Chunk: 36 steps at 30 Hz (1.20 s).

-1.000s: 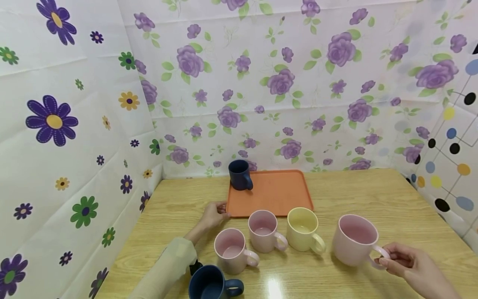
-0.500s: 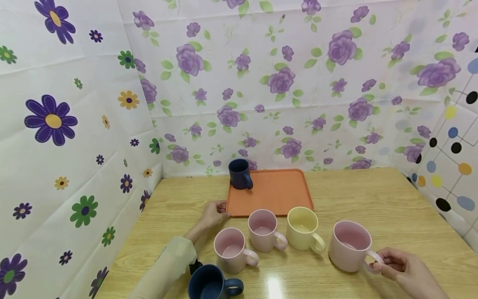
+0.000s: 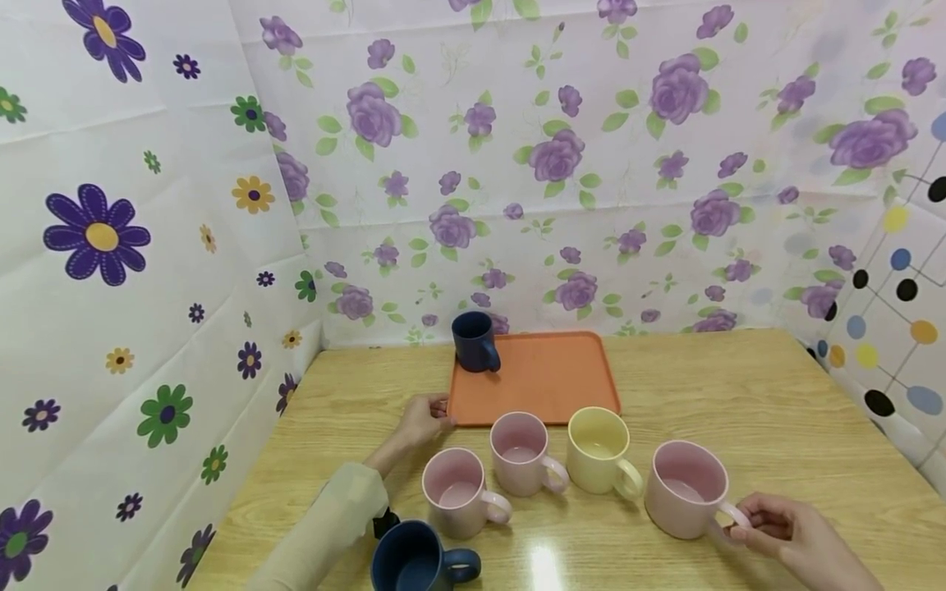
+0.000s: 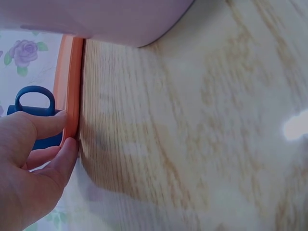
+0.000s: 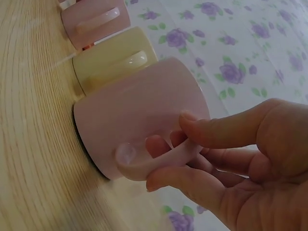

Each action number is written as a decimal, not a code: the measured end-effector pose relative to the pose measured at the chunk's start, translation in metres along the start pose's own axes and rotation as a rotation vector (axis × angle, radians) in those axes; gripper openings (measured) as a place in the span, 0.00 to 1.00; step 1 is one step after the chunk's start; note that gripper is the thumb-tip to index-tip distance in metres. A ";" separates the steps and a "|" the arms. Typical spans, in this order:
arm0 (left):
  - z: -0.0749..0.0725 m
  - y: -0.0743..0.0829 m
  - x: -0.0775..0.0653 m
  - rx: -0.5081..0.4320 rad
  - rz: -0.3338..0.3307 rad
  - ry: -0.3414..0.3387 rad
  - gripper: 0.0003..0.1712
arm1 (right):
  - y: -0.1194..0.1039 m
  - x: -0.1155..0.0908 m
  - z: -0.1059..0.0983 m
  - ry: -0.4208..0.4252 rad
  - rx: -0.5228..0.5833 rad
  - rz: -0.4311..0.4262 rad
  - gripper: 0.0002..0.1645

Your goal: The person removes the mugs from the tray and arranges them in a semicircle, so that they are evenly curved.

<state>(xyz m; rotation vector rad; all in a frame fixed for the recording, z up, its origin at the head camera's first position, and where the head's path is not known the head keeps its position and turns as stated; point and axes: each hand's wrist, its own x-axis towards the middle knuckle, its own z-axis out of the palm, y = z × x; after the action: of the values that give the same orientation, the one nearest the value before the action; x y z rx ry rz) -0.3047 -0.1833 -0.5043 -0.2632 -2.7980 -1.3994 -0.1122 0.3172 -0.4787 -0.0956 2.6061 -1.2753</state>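
Note:
In the head view my right hand (image 3: 783, 533) grips the handle of a pink mug (image 3: 686, 492), upright at the right. The right wrist view shows fingers through the handle and the thumb near the rim of this pink mug (image 5: 144, 106); its base is at or very near the table. My left hand (image 3: 424, 419) pinches the near left corner of an orange tray (image 3: 547, 377), its thumb and fingers at the tray's edge (image 4: 73, 86) in the left wrist view. A dark blue mug (image 3: 475, 341) stands in the tray's far left corner.
Before the tray stand a yellow mug (image 3: 599, 451), a pink mug (image 3: 520, 455) and another pink mug (image 3: 456, 495). A blue mug (image 3: 414, 560) is close to the left forearm. Flowered cloth (image 3: 443, 164) hangs behind the wooden table (image 3: 724, 386).
My right hand has moved the pink mug down and a little left, towards the yellow mug. The left hand and the tray stay where they were.

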 end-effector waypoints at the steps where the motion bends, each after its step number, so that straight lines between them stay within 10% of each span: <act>1: 0.000 0.000 0.000 0.005 0.002 -0.007 0.29 | 0.001 0.000 0.000 -0.011 0.001 -0.007 0.21; 14: -0.002 0.003 -0.001 0.012 0.001 -0.005 0.29 | 0.003 0.012 -0.014 -0.171 -0.001 -0.351 0.05; 25: -0.004 0.001 0.000 0.056 0.007 -0.032 0.30 | -0.083 0.048 -0.044 -0.039 -0.269 -0.308 0.12; 36: -0.007 0.008 0.001 0.125 0.041 -0.067 0.31 | -0.166 0.127 -0.026 -0.312 -0.119 -0.318 0.15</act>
<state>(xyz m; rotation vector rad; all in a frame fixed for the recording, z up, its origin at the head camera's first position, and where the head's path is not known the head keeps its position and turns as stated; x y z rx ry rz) -0.3045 -0.1842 -0.4935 -0.3698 -2.9011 -1.2245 -0.2490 0.2144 -0.3560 -0.6968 2.4546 -1.0879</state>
